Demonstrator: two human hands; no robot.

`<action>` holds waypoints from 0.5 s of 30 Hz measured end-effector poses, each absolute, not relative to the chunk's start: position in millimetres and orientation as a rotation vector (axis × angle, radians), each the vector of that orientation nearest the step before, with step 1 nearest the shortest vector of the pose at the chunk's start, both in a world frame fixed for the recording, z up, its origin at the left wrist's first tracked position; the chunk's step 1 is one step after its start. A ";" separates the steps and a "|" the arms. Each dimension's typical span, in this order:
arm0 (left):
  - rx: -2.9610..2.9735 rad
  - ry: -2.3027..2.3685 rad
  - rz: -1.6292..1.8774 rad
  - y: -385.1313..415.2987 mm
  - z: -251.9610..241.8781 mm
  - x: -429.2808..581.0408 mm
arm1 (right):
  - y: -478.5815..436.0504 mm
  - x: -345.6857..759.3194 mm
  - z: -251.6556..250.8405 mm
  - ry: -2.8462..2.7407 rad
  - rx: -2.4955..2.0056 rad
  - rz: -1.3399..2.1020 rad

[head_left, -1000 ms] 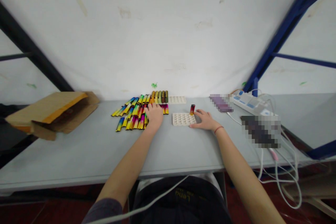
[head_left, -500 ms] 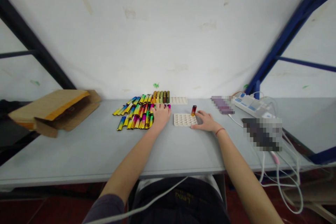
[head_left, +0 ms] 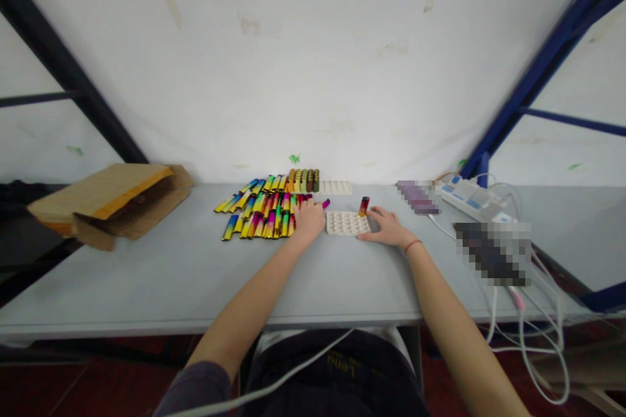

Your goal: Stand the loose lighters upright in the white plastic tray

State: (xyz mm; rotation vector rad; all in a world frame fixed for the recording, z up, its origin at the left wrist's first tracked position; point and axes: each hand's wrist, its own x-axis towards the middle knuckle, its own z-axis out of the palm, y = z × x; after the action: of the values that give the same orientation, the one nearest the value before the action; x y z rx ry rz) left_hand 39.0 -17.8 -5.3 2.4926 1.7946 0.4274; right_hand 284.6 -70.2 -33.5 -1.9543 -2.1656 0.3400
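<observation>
One metallic tube [head_left: 363, 206], long axis upright, beside the right hand [head_left: 388, 227]

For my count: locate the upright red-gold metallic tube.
In the head view, the red-gold tube stands at the far right corner of the white dimpled tray, beside the right hand.

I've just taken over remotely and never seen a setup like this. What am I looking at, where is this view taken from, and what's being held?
There's no machine here: these are a person's two bare hands, seen from a camera worn on their head, looking forward and down. On the grey table lie rows of rainbow-coloured metallic tubes beside a white dimpled tray. The left hand rests at the tubes' edge, near a small magenta piece; I can't tell whether it holds anything. The right hand lies open beside the tray, holding nothing, near an upright red tube.
</observation>
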 end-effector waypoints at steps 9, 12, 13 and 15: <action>2.055 1.601 0.868 -7.0 -9.7 32.1 | -70.1 285.1 -33.2 -2.172 -1.962 0.350; 1.660 1.233 1.107 1.6 -12.3 29.4 | -69.5 286.0 -34.4 -2.175 -1.954 0.344; 1.533 1.113 1.130 2.2 -12.3 29.6 | -69.3 286.3 -34.9 -2.177 -1.950 0.341; 1.322 0.932 1.115 -1.0 -10.2 31.8 | -68.9 286.7 -35.7 -2.178 -1.949 0.338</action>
State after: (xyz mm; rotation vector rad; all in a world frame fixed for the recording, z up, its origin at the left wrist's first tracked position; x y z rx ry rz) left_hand 31.8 -1.0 -10.2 1.3222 0.9321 1.1145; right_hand 286.7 -68.9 -35.7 -1.9486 -2.1782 0.3379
